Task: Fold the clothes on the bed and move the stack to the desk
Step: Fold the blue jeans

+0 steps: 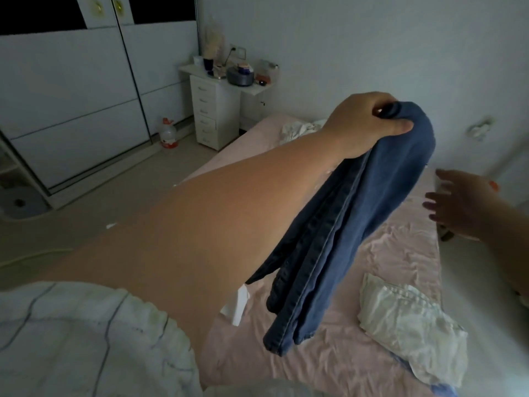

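The blue jeans hang doubled over from my left hand, fingers and thumb curled round their top fold, above the pink bed. My right hand hovers beside them, fingers spread, holding nothing. 1 crumpled white garment lies on the sheet nearby.

Left forearm hiding much of the bed along its left edge and part of the white paper there. Jeans covering the sheet's middle. Right hand blurred, wrist cut off at the frame's right edge. Dark object under that hand mostly hidden, unidentifiable. Blue cloth beneath the white garment barely showing, cropped at the bottom. Items on the desk too small and dim to name
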